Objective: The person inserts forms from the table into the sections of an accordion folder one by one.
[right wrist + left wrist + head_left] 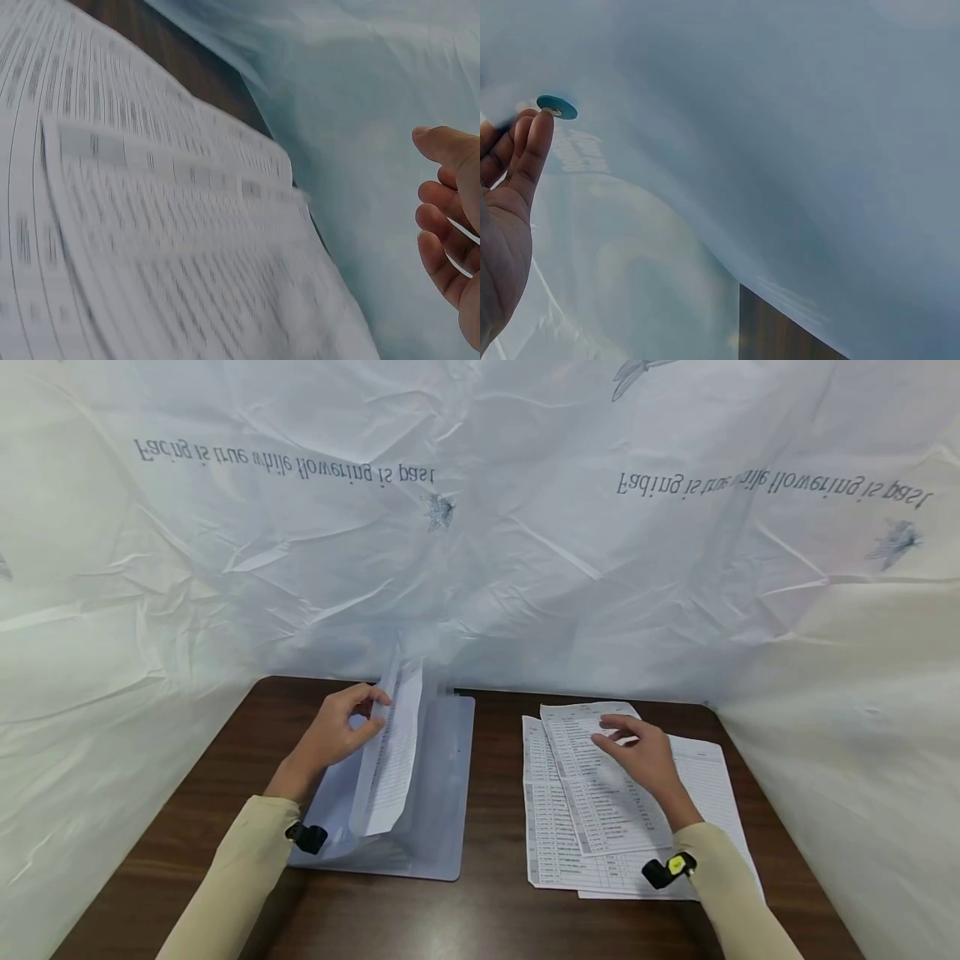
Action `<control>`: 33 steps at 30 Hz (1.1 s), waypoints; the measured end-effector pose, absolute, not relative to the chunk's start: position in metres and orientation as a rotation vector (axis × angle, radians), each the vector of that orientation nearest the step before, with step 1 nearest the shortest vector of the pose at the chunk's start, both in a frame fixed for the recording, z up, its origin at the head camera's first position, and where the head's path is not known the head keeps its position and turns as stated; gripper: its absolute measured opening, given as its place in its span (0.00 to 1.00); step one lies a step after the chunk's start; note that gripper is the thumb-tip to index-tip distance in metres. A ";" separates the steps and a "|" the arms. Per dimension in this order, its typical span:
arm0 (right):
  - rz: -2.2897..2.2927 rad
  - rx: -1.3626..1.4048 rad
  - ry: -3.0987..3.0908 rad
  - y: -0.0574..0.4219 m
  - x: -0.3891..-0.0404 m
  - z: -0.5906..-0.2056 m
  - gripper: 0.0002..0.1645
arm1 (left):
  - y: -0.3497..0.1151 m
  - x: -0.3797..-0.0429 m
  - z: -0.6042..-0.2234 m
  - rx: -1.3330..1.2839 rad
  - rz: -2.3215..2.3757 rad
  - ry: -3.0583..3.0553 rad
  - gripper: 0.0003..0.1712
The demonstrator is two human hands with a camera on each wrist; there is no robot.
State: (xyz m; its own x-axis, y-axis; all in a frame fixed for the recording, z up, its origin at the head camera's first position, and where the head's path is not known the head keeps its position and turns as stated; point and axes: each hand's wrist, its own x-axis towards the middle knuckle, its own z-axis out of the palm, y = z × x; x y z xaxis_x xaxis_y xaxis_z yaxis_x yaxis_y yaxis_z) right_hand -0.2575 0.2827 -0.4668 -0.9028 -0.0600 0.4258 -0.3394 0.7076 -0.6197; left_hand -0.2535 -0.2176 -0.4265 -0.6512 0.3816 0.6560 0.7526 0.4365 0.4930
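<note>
A translucent plastic document folder (452, 777) lies on the left of the table, its upper sheet lifted. My left hand (337, 725) pinches that raised sheet between thumb and fingers. At the thumb tip, a round teal snap button (557, 107) shows in the left wrist view. Printed paper (397, 760) stands tilted within the folder, beside my fingers. Over on the right, my right hand (643, 762) hovers with loosely bent fingers above printed sheets (592, 785). Nothing lies between its thumb and fingertips (431, 217) in the right wrist view.
Several overlapping sheets, one a lined page (705, 777), spread over the right of the dark wooden table (495, 827). A wrinkled white plastic curtain (525, 568) with printed lettering encloses the back and both sides.
</note>
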 end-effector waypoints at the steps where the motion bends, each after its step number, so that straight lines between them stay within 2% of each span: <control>1: 1.012 0.279 -2.551 0.289 -0.257 -0.469 0.27 | -0.218 -0.254 -0.427 -0.958 -1.105 -2.241 0.14; 10: 0.930 0.071 -2.626 0.341 -0.248 -0.482 0.31 | -0.218 -0.252 -0.426 -0.947 -1.130 -2.259 0.16; 17: 0.907 -0.069 -2.713 0.370 -0.246 -0.496 0.38 | -0.219 -0.251 -0.424 -0.933 -1.134 -2.254 0.13; 33: 0.882 -0.131 -2.863 0.380 -0.245 -0.509 0.42 | -0.218 -0.254 -0.426 -0.941 -1.130 -2.273 0.13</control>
